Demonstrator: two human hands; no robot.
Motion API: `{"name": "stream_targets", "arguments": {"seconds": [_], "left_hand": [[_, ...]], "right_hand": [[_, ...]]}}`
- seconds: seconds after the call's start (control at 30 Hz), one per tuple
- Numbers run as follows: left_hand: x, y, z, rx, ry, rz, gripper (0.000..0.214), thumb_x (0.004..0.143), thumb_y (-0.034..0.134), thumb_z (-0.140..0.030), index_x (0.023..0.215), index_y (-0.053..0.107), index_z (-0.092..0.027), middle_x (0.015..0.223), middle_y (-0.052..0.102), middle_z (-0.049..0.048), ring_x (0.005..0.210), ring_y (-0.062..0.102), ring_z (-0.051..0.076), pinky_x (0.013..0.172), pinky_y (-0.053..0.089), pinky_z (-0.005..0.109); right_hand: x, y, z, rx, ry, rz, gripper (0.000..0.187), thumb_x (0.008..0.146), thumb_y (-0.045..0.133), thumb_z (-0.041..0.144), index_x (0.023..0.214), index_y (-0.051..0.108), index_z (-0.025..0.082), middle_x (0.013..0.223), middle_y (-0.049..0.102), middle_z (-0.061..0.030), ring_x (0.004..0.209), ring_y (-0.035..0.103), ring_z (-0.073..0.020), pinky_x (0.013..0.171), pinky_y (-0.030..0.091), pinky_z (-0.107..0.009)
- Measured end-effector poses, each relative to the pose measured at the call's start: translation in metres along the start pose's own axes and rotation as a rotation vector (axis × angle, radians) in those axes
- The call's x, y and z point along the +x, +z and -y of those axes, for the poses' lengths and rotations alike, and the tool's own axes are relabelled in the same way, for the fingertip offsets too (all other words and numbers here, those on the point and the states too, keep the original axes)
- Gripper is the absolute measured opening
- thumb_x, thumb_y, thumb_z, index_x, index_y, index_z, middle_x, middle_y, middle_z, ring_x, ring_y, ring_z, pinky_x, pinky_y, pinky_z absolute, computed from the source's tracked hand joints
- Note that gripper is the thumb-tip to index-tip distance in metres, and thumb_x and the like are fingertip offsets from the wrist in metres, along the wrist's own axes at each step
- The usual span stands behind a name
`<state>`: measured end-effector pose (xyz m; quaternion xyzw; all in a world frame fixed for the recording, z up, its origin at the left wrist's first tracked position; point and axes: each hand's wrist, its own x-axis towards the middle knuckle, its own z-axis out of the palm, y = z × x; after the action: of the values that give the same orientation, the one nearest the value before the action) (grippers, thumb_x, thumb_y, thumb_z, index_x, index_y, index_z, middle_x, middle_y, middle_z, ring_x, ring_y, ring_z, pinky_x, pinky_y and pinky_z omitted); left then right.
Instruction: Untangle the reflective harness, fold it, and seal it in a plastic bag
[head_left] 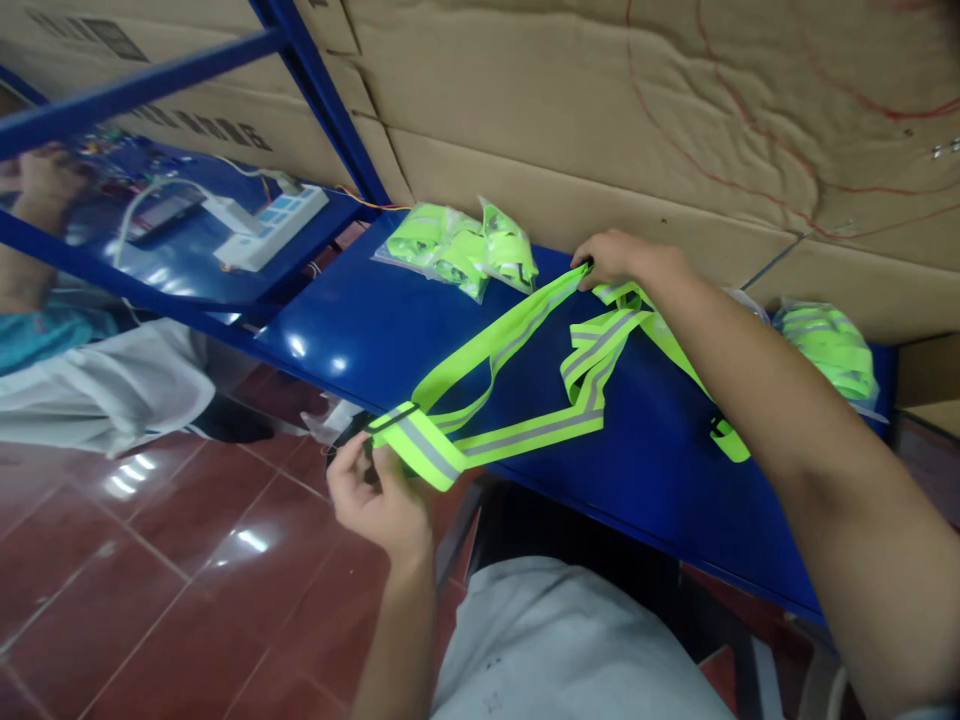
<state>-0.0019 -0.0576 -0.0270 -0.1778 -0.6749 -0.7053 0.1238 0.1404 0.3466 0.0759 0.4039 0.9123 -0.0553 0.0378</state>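
Observation:
My left hand [384, 500], near the table's front edge, pinches one end of a neon-yellow reflective strap [532, 437] with a grey stripe. A flat folded section with a black edge stands out from those fingers. Farther back, my right hand [609, 260] is closed on another part of the strap, pulling a loop of it taut between both hands. The rest of the strap lies in loose folds on the blue table [337, 330], partly hidden under my right forearm. A black piece shows on the strap beside that forearm.
Clear bags of folded neon straps [457, 245] lie at the table's back; another bagged bundle [829, 350] is at the right. Cardboard [525, 120] lines the back. Left, beyond a blue frame [315, 100], are a white power strip [274, 228] and another person's arm [37, 220].

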Motion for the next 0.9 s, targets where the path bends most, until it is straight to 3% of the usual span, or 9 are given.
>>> {"name": "stream_targets", "arguments": {"seconds": [0.17, 0.27, 0.37, 0.43, 0.57, 0.67, 0.77, 0.83, 0.9], "left_hand": [[0.003, 0.001, 0.002, -0.048, -0.001, -0.029, 0.036, 0.093, 0.08, -0.044, 0.115, 0.07, -0.017, 0.107, 0.072, 0.005, 0.101, 0.073, 0.017, 0.099, 0.059, 0.034], [0.002, 0.002, 0.007, -0.064, -0.008, -0.021, 0.039, 0.093, 0.078, -0.047, 0.115, 0.067, -0.018, 0.109, 0.073, 0.0061, 0.104, 0.074, 0.018, 0.1, 0.059, 0.034], [-0.001, 0.003, 0.013, -0.068, -0.024, 0.044, 0.038, 0.094, 0.077, -0.048, 0.116, 0.067, -0.018, 0.112, 0.075, 0.0071, 0.109, 0.075, 0.019, 0.102, 0.059, 0.034], [-0.001, 0.005, 0.016, -0.068, -0.04, 0.107, 0.036, 0.094, 0.077, -0.045, 0.116, 0.069, -0.017, 0.113, 0.076, 0.008, 0.111, 0.075, 0.02, 0.103, 0.059, 0.034], [0.0, 0.006, 0.018, -0.072, -0.057, 0.164, 0.03, 0.096, 0.076, -0.038, 0.117, 0.071, -0.016, 0.116, 0.076, 0.0087, 0.116, 0.074, 0.02, 0.107, 0.057, 0.033], [0.002, 0.007, 0.018, -0.093, -0.072, 0.171, 0.028, 0.097, 0.075, -0.035, 0.118, 0.07, -0.017, 0.117, 0.076, 0.0084, 0.118, 0.074, 0.02, 0.108, 0.057, 0.033], [0.003, 0.007, 0.018, -0.109, -0.088, 0.171, 0.027, 0.096, 0.076, -0.032, 0.118, 0.069, -0.018, 0.117, 0.075, 0.0076, 0.118, 0.073, 0.019, 0.108, 0.057, 0.033], [0.004, 0.007, 0.018, -0.105, -0.093, 0.179, 0.028, 0.095, 0.077, -0.03, 0.119, 0.069, -0.018, 0.115, 0.075, 0.0066, 0.117, 0.073, 0.019, 0.108, 0.057, 0.033], [0.006, 0.007, 0.018, -0.088, -0.093, 0.201, 0.031, 0.092, 0.079, -0.028, 0.119, 0.069, -0.019, 0.115, 0.074, 0.0061, 0.115, 0.073, 0.019, 0.107, 0.057, 0.033]], "right_hand": [[-0.006, -0.01, 0.018, -0.138, 0.123, 0.01, 0.028, 0.095, 0.077, 0.018, 0.122, 0.079, 0.013, 0.13, 0.074, -0.0199, 0.125, 0.068, -0.0346, 0.105, 0.052, -0.047], [-0.006, -0.013, 0.018, -0.173, 0.186, 0.0, 0.036, 0.102, 0.072, 0.032, 0.133, 0.069, 0.014, 0.138, 0.068, -0.0156, 0.125, 0.068, -0.0285, 0.107, 0.056, -0.05], [-0.004, -0.012, 0.016, -0.19, 0.226, -0.006, 0.041, 0.103, 0.071, 0.039, 0.136, 0.066, 0.015, 0.14, 0.066, -0.0136, 0.122, 0.068, -0.0257, 0.106, 0.058, -0.049], [-0.002, -0.012, 0.016, -0.176, 0.222, -0.004, 0.037, 0.102, 0.072, 0.032, 0.133, 0.069, 0.011, 0.139, 0.067, -0.0174, 0.125, 0.068, -0.0286, 0.108, 0.056, -0.048], [-0.01, -0.018, 0.01, -0.074, 0.078, 0.027, 0.048, 0.093, 0.082, 0.022, 0.139, 0.072, 0.017, 0.139, 0.072, -0.0139, 0.127, 0.068, -0.0302, 0.109, 0.052, -0.042], [-0.033, -0.033, 0.002, 0.026, -0.072, -0.082, 0.058, 0.095, 0.079, 0.023, 0.15, 0.063, 0.013, 0.146, 0.069, -0.0146, 0.127, 0.067, -0.0274, 0.111, 0.049, -0.039], [-0.076, -0.04, 0.004, 0.078, -0.142, -0.191, 0.044, 0.103, 0.065, 0.023, 0.143, 0.066, 0.006, 0.14, 0.071, -0.0202, 0.119, 0.07, -0.0284, 0.109, 0.049, -0.043], [-0.112, -0.031, 0.015, 0.094, -0.218, -0.163, 0.035, 0.105, 0.061, 0.027, 0.135, 0.073, 0.013, 0.13, 0.077, -0.0146, 0.114, 0.072, -0.0274, 0.106, 0.051, -0.042], [-0.15, -0.008, 0.033, 0.101, -0.392, -0.16, 0.034, 0.108, 0.057, 0.031, 0.134, 0.073, 0.019, 0.136, 0.075, -0.0118, 0.126, 0.069, -0.0292, 0.111, 0.049, -0.044]]}}
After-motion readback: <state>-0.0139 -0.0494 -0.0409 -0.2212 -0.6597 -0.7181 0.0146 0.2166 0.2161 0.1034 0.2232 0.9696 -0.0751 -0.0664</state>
